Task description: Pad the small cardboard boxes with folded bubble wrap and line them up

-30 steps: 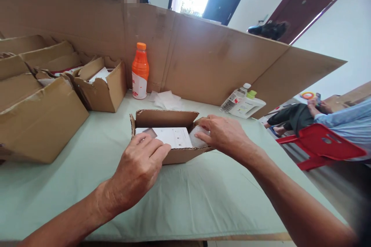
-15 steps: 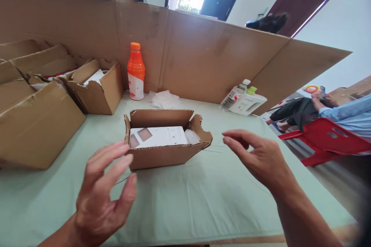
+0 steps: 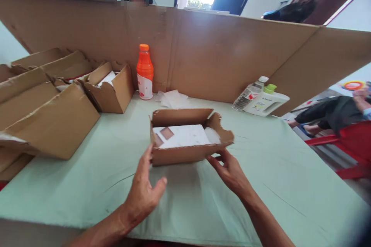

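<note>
An open cardboard box (image 3: 185, 156) stands on the green cloth in front of me. Inside it lie a flat white carton (image 3: 187, 135) with brown squares and, at the right end, something whitish and translucent (image 3: 212, 136). My left hand (image 3: 146, 185) is at the box's left end, fingers stretched along that wall and thumb spread away. At the lower right corner, my right hand (image 3: 227, 170) has its fingers bent against the box, with some fingertips hidden by it.
Several cardboard boxes (image 3: 66, 123) crowd the left side. An orange bottle (image 3: 145, 71), white sheets (image 3: 174, 99), a clear water bottle (image 3: 249, 95) and a white jug (image 3: 268, 103) stand or lie along the cardboard partition (image 3: 214, 54). A seated person is beyond the right edge near a red chair (image 3: 353, 146).
Both hands have moved in toward the box, from apart to its left end and lower right corner. My view has shifted, so everything appears further right.
</note>
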{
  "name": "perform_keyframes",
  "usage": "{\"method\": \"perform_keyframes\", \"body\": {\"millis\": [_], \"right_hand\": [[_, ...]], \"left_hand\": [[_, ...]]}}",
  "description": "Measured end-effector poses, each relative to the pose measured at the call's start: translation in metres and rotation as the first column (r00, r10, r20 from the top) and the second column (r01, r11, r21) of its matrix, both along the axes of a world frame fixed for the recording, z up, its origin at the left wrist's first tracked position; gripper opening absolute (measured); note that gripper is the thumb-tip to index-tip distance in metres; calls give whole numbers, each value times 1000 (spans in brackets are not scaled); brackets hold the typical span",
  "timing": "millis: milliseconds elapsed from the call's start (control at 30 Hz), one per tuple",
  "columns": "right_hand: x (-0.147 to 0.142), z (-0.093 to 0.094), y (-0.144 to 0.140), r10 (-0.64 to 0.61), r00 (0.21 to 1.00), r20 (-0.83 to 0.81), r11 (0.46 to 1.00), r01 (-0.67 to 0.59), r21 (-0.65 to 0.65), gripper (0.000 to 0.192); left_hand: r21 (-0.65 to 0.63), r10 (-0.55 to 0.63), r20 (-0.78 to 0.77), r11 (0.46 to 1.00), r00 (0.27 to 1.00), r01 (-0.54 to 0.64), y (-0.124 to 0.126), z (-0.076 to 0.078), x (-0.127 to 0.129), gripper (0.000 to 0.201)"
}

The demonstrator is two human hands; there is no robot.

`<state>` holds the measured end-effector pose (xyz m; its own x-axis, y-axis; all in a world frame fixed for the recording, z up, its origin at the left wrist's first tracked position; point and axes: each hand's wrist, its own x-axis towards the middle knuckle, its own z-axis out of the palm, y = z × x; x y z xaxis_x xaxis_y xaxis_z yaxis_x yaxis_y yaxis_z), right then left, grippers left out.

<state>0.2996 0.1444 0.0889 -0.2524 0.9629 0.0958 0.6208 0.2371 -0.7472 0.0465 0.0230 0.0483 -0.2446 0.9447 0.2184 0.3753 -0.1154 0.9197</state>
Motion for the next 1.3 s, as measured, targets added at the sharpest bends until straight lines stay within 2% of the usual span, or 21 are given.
{"method": "perform_keyframes", "body": {"millis": [100,200,267,333,467,567,667,800,900,1067,1300], "right_hand": [[14,-8,5,-7,999,-54,999,6,-33,41],[-10,-16,22,101,987,-123,994,-107,-39,42],[-47,-19,38,226,955,-193,972,-233,-13,44],[-96,-22,56,365,892,-265,928,-370,34,47],[-204,-34,82,564,743,-361,813,-576,84,56],[-268,-55,82,568,730,-381,814,-566,130,71],[-305,-81,71,572,747,-339,818,-554,159,79],[-318,-110,61,612,743,-273,790,-592,158,84],[-319,-121,60,629,756,-181,776,-596,207,83],[-319,-127,56,636,772,16,722,-602,341,82],[-319,-128,52,626,771,113,695,-618,366,84]], "left_hand": [[28,-77,-53,997,996,78,-21,-6,9,92],[66,-72,-96,995,993,78,-48,-17,0,99],[91,7,-128,996,992,5,-64,-25,-13,95],[92,126,-130,989,983,-114,-74,-33,-31,89],[105,360,-58,930,931,-353,-74,-40,-72,82],[140,467,-35,878,884,-458,-61,-40,-100,82],[137,508,-36,856,861,-499,-48,-43,-118,81],[154,519,-36,847,854,-509,-39,-51,-127,80],[163,527,-42,842,849,-515,-36,-56,-130,80],[109,532,-74,845,843,-524,-37,-65,-130,77],[108,551,-94,834,829,-542,-37,-72,-129,75]]}}
